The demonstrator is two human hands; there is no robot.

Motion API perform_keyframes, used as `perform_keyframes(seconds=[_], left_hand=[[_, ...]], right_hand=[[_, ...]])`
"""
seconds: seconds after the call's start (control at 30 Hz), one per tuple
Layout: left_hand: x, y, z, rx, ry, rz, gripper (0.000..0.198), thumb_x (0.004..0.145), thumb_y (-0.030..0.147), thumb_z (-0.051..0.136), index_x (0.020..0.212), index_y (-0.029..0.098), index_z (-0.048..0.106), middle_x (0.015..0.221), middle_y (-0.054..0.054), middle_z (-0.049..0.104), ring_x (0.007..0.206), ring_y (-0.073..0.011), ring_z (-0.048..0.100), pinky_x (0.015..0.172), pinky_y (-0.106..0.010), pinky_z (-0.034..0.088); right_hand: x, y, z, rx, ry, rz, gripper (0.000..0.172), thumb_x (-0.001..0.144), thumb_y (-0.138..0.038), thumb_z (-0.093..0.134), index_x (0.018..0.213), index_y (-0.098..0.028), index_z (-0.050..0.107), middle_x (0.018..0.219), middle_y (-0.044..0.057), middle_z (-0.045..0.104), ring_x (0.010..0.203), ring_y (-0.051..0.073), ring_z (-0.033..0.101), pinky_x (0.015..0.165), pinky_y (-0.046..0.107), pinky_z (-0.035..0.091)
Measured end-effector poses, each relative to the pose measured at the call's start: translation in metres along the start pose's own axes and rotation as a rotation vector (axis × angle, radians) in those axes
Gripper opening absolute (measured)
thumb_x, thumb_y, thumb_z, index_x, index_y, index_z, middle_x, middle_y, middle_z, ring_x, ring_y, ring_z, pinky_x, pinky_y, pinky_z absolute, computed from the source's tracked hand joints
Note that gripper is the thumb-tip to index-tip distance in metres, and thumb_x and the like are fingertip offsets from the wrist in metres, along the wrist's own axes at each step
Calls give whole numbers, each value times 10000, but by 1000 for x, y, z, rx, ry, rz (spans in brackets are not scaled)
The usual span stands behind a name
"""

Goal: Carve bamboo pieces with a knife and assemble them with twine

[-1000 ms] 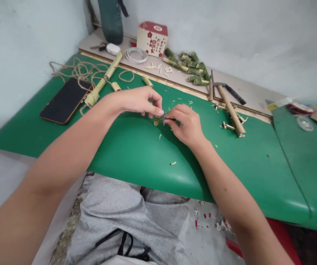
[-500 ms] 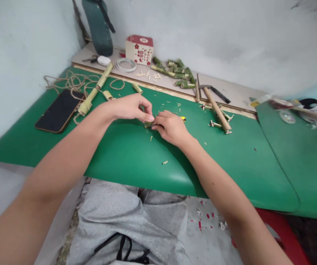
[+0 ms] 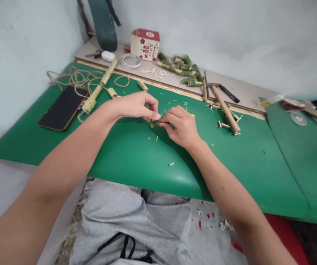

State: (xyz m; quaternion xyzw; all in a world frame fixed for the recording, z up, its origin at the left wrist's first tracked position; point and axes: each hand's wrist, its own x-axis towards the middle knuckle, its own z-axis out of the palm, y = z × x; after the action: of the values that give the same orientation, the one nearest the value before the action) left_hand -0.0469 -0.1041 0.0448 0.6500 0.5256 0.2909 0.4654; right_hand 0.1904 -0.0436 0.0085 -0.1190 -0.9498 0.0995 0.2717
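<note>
Pinching short, round bamboo tube (image 3: 153,124) in L hand (image 3: 143,105) fingertips, low over smooth, glossy green mat (image 3: 120,154). Gripping slim metal blade (image 3: 163,122) in R hand (image 3: 182,125), w/ tip right by tube. Working amid thin, pale shavings (image 3: 171,164), w/ coarse, loopy twine (image 3: 77,76) farther L.

Our green tabletop (image 3: 136,158) | left hand (image 3: 143,106): pinching small bamboo piece (image 3: 153,124), between front and back edges | our right hand (image 3: 181,125): one thin tool (image 3: 162,122), meeting the piece | phone (image 3: 63,108): one, toward left edge | twine (image 3: 77,78): one tangle, back left corner | hammer (image 3: 226,110): one, across back edge | bamboo cuts (image 3: 186,67): one pile, beyond back edge
</note>
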Motion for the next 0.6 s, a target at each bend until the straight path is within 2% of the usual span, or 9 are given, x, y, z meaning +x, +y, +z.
perform_keyframes(seconds=[0.13, 0.27, 0.6], left_hand=[[1, -1, 0, 13, 36, 0, 214, 761, 344, 851, 715, 178, 723, 660, -21, 701, 654, -164, 679, 706, -318, 513], [2, -1, 0, 13, 62, -4, 200, 753, 313, 853, 691, 178, 720, 632, -16, 691, 643, -164, 684, 691, -311, 513], [-2, 3, 0, 46, 29, -32, 242, 768, 399, 824, 729, 181, 728, 669, -6, 721, 671, -162, 698, 841, -362, 575]], right_hand=[[-1, 0, 4, 2, 45, 34, 166, 1032, -270, 612, 896, -246, 705, 868, 52, 641, 834, 240, 547, 761, 393, 439], [1, 0, 8, 31, 60, 73, 132, 997, -241, 634, 882, -238, 699, 849, 50, 629, 830, 242, 538, 762, 392, 435], [9, -9, -3, 75, -122, 142, 128, 980, -196, 606, 865, -209, 659, 856, 67, 617, 874, 256, 526, 790, 377, 403]])
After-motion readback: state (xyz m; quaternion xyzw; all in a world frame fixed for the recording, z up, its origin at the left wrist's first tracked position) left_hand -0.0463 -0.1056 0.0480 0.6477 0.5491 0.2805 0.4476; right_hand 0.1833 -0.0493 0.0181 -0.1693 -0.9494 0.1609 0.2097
